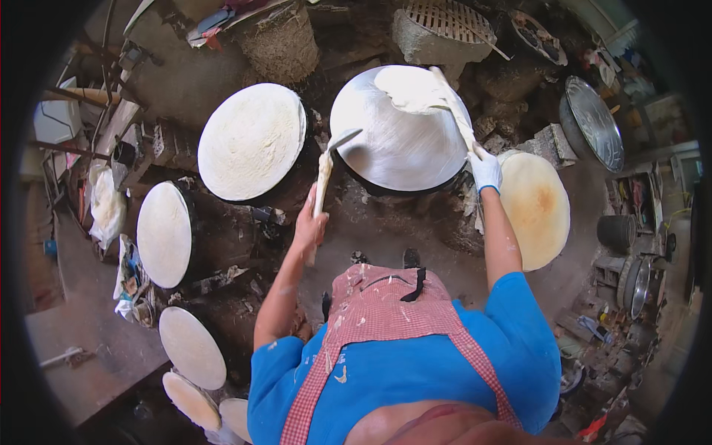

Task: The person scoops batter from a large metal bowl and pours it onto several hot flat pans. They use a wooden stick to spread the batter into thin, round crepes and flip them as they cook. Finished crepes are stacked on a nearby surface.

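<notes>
My left hand (311,225) grips the handle of a metal-bladed scraper (324,181), its blade over the near left rim of a round metal griddle (384,153). My right hand (485,169) wears a white glove with a blue cuff. It holds a batter-smeared wooden spreader (457,114), which reaches across the griddle's right side. A patch of pale batter or dough (409,86) lies on the griddle's far part, touching the spreader. Beneath my right forearm, a round flatbread (537,217) shows a browned spot; my arm hides part of it.
Pale batter covers another round griddle (253,142) at left. Further left and nearer me are several more rounds, including a pale one (164,233). A slatted rack (448,19) tops a drum behind the griddle. At right stand a large metal basin (594,125) and a dark bucket (616,231).
</notes>
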`<move>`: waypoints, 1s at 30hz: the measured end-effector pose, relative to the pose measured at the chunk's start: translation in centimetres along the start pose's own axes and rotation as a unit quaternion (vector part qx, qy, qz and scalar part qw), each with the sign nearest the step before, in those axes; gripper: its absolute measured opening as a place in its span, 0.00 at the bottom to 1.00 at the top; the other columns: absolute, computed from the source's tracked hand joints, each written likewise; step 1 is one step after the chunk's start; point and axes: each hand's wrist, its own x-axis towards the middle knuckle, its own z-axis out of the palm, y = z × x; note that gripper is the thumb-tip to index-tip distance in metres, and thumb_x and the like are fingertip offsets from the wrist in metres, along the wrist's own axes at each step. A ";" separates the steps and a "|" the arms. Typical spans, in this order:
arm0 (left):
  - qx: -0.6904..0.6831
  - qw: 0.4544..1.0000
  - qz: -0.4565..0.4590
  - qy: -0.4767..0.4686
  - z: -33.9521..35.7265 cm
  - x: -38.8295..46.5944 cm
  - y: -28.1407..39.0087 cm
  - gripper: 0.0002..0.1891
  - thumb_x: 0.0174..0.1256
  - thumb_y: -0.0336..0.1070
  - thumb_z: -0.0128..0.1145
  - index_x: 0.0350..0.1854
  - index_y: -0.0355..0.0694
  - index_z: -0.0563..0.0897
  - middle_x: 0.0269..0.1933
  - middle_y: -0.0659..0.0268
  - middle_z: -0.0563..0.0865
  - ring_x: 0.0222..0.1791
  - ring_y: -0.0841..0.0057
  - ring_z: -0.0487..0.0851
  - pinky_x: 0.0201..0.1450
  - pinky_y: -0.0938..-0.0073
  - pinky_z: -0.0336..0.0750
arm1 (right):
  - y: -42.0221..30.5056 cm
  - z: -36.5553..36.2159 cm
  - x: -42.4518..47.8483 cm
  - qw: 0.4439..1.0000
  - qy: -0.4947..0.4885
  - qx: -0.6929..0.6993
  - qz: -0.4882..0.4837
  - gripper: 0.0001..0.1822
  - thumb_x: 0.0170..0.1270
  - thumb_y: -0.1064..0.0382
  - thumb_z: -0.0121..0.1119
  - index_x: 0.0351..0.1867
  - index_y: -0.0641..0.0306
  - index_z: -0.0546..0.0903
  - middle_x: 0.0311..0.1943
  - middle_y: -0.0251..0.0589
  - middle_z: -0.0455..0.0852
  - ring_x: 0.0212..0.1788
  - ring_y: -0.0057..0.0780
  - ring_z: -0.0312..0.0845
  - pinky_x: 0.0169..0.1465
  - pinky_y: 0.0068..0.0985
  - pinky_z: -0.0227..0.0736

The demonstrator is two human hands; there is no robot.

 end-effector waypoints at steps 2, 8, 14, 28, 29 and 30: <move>-0.043 0.999 -0.020 -0.015 -1.0 -1.7 -1.8 0.41 0.48 0.22 0.45 0.68 0.64 0.55 0.13 0.74 0.64 0.08 0.84 0.62 0.09 0.81 0.59 | -1.2 3.3 -2.3 0.929 -0.073 0.269 0.245 0.15 0.52 0.62 0.62 0.43 0.60 0.82 0.18 0.34 0.79 0.11 0.20 0.65 0.15 0.21 0.59; -0.052 0.998 -0.035 -0.012 -1.8 -2.4 -2.6 0.42 0.50 0.21 0.45 0.68 0.66 0.54 0.12 0.75 0.61 0.07 0.85 0.59 0.08 0.83 0.55 | -8.9 2.7 -2.3 0.984 -0.139 0.096 0.061 0.20 0.50 0.58 0.60 0.45 0.66 0.80 0.33 0.44 0.86 0.33 0.26 0.79 0.40 0.23 0.71; -0.048 0.998 -0.050 0.001 -1.8 -2.5 -2.4 0.42 0.49 0.21 0.45 0.67 0.68 0.55 0.13 0.74 0.63 0.08 0.85 0.60 0.08 0.81 0.57 | -10.4 3.2 -4.4 0.847 -0.170 0.369 0.343 0.18 0.51 0.62 0.63 0.46 0.57 0.80 0.14 0.28 0.72 0.11 0.15 0.62 0.13 0.17 0.56; -0.078 0.990 -0.079 0.092 2.6 -6.2 -0.9 0.41 0.51 0.22 0.44 0.68 0.66 0.52 0.13 0.74 0.61 0.08 0.85 0.59 0.08 0.83 0.56 | -3.6 -0.2 2.3 0.801 -0.393 0.342 0.294 0.16 0.54 0.62 0.61 0.46 0.59 0.80 0.14 0.28 0.71 0.10 0.16 0.62 0.11 0.16 0.53; -0.100 0.987 -0.090 0.091 2.7 -7.0 -1.1 0.41 0.52 0.22 0.45 0.68 0.65 0.51 0.13 0.74 0.62 0.08 0.85 0.59 0.08 0.82 0.56 | -2.2 -1.4 3.6 0.805 -0.406 0.334 0.275 0.16 0.54 0.62 0.61 0.46 0.59 0.80 0.14 0.28 0.71 0.10 0.16 0.62 0.11 0.16 0.53; -0.116 0.984 -0.096 0.098 3.0 -8.0 -1.5 0.41 0.52 0.22 0.45 0.68 0.65 0.50 0.13 0.74 0.61 0.08 0.84 0.59 0.08 0.82 0.55 | -1.6 -2.1 4.9 0.834 -0.381 0.293 0.272 0.19 0.55 0.62 0.59 0.50 0.60 0.78 0.13 0.28 0.71 0.09 0.16 0.60 0.10 0.16 0.52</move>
